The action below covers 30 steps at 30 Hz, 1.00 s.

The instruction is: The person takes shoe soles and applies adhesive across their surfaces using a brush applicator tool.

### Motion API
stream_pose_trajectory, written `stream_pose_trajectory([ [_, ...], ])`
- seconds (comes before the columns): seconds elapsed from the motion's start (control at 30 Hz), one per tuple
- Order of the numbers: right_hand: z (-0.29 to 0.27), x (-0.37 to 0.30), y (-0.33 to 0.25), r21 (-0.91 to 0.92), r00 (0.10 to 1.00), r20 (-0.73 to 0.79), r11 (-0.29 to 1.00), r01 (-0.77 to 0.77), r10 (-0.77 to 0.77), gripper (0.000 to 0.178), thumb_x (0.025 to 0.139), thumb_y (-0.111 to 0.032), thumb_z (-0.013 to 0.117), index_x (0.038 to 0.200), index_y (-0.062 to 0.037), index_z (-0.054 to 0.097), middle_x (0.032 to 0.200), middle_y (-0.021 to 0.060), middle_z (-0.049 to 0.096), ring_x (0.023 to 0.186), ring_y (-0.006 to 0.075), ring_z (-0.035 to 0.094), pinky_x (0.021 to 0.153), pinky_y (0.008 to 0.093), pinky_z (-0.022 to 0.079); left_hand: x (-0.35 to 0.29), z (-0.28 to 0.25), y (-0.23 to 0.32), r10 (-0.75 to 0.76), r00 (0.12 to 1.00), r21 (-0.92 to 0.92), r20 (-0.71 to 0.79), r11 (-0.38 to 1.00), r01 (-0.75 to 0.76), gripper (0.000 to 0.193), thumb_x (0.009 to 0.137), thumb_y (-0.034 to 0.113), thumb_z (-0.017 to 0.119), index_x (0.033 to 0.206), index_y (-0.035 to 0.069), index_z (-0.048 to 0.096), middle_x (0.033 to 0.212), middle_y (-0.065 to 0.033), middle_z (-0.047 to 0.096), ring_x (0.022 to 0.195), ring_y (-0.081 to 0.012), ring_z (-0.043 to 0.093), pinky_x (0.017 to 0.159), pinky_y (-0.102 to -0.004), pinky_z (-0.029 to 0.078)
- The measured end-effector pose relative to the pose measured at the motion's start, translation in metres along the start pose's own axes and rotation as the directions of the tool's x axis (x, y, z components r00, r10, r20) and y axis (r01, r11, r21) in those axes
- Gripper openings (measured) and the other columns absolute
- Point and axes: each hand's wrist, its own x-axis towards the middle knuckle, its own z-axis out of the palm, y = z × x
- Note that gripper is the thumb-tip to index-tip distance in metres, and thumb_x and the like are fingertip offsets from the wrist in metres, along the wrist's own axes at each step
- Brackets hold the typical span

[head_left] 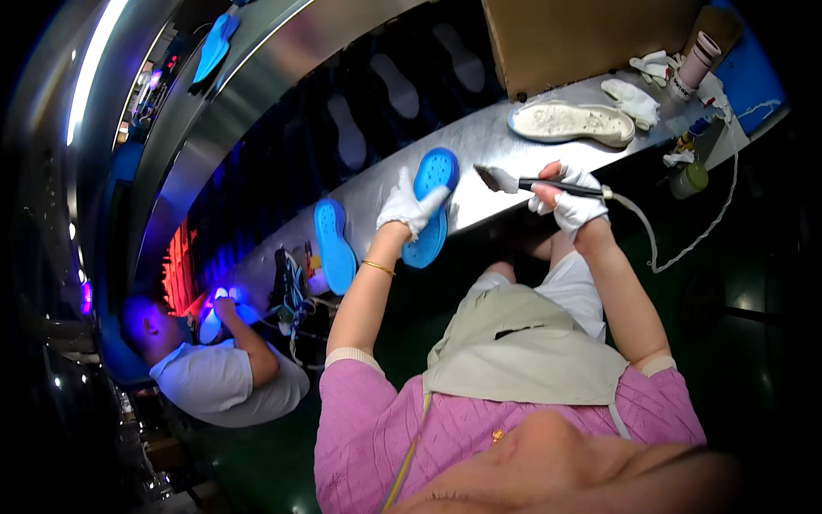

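One bright-blue shoe sole [434, 231] dotted with small round holes, over the near edge of the shiny grey metal bench [484, 204], held in the left hand [411, 206], gloved in white fabric, partly closed, thumb across the narrow waist, other fingers by its left edge and partly hidden. Gripped in the right hand [572, 197], also white-gloved, bare fingertips curled around the handle: a black-handled brush [507, 181] with pale ferrule and dark bristles, pointing left toward the sole but apart from it. Trailing from the handle's end: a thin whitish tube [648, 238], looping down, then up to the right. Left of the left hand: a lighter-blue sole [334, 247]. Beyond the brush, on the bench: a cream sole-shaped piece [569, 122] with a crusty pale inside, just beside crumpled white fabric [634, 103]. Farther right: a pink cylindrical container [698, 64]. Behind: a brown cardboard panel [591, 43]. Far left: a co-worker [218, 377] in a light shirt, one hand at a pale piece [210, 325] lit blue-violet.
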Motion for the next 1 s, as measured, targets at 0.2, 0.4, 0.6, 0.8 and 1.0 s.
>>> stream_pose_trajectory([
  [0.2,0.001,-0.028,-0.002,0.042,0.998,0.014,0.997,0.065,-0.065,0.021,0.079,-0.006,0.070,0.096,-0.0047,0.057,0.076,0.0033,0.062,0.065,0.0098,0.060,0.060,0.0198,0.046,-0.039,0.020,-0.111,-0.080,0.987,-0.417,-0.143,0.909,0.013,0.058,0.091,0.052,0.041,0.111,0.000,0.053,0.086,-0.0123,0.060,0.070,-0.0327,0.060,0.068,-0.0417,0.051],
  [0.4,0.011,-0.026,0.001,-0.048,1.000,-0.003,0.998,0.028,-0.028,0.019,0.080,-0.006,0.069,0.095,-0.0064,0.057,0.079,0.0023,0.060,0.069,0.0092,0.057,0.065,0.0213,0.046,-0.098,0.046,-0.088,0.118,0.845,-0.768,0.521,-0.366,0.525,0.080,0.091,0.063,0.029,0.138,-0.001,0.029,0.143,-0.0223,0.031,0.123,-0.0372,0.041,0.100,-0.0522,0.036],
  [0.6,0.022,-0.035,-0.015,0.029,0.986,0.130,0.994,0.102,-0.105,0.019,0.080,-0.005,0.070,0.095,-0.0036,0.059,0.084,0.0028,0.061,0.076,0.0091,0.060,0.069,0.0216,0.047,-0.066,0.072,-0.077,0.095,0.944,-0.750,0.315,-0.584,0.309,0.057,0.094,0.053,0.027,0.123,0.009,0.048,0.128,-0.0098,0.051,0.118,-0.0308,0.044,0.096,-0.0482,0.040],
  [0.8,0.020,-0.037,-0.012,-0.002,0.994,0.039,0.995,0.103,-0.103,0.022,0.078,-0.006,0.072,0.095,-0.0035,0.059,0.081,0.0042,0.062,0.072,0.0093,0.059,0.066,0.0203,0.047,-0.047,0.061,-0.001,0.478,0.850,-0.681,0.221,-0.548,0.485,0.079,0.085,0.070,0.030,0.133,0.007,0.039,0.129,-0.0129,0.046,0.118,-0.0362,0.042,0.102,-0.0561,0.033],
  [1.0,0.021,-0.038,-0.007,-0.010,0.995,0.054,0.996,0.087,-0.086,0.022,0.077,-0.006,0.073,0.095,-0.0034,0.060,0.082,0.0024,0.061,0.073,0.0084,0.057,0.065,0.0209,0.046,-0.036,0.067,0.003,0.481,0.865,-0.367,0.141,-0.786,0.497,0.083,0.081,0.066,0.040,0.134,0.002,0.037,0.129,-0.0196,0.044,0.111,-0.0363,0.046,0.091,-0.0508,0.044],
])
